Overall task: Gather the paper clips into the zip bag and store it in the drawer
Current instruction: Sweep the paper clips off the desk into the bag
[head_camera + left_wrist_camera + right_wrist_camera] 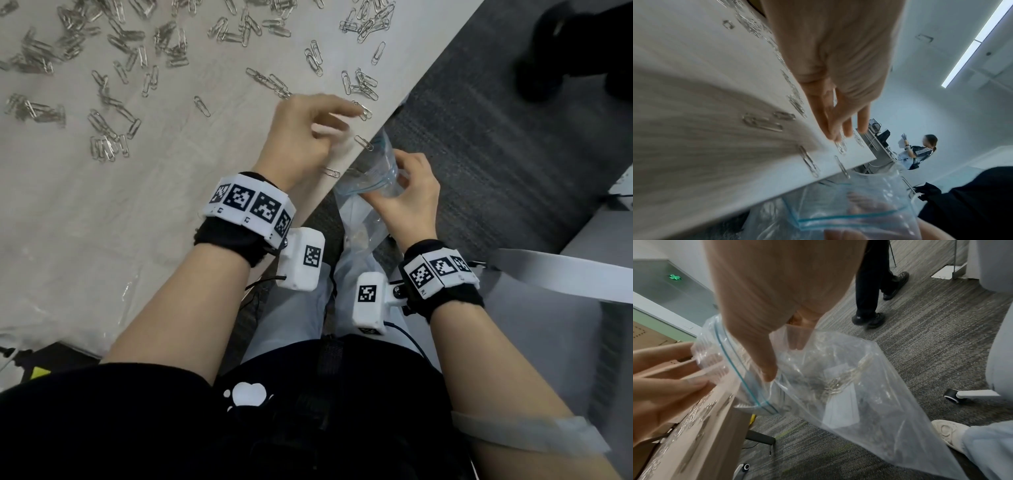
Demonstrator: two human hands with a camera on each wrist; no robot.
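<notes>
The table point(144, 240) ends in a straight edge that runs diagonally from upper right to lower left in the head view, and past it lies grey carpet point(496, 154), open ground except for a standing person's dark shoes point(565, 58) at the far upper right and a chair's white caster leg point(972, 394) seen from the right wrist. The zip bag point(849, 386) hangs just off that edge, below the tabletop level, its blue-striped mouth point(370, 185) held open beside the rim; a small heap of paper clips already sits inside it. The right hand point(407, 198) grips the bag at the mouth, thumb inside the opening and fingers curled round the outer wall. The left hand point(305, 137) is over the table near the edge, fingers loosely bent and spread with the index finger stretched toward the rim; its fingertips point(835, 136) touch down on the surface at a paper clip point(363, 113), and it grasps nothing that can be seen. Two single clips lie right at the rim between the hands, one point(363, 142) close to the bag's mouth and one point(330, 172) beside the left wrist. The remaining paper clips point(113, 51) are scattered in loose clusters across the table, well away from the bag, thickest toward the far side. No drawer can be made out.
</notes>
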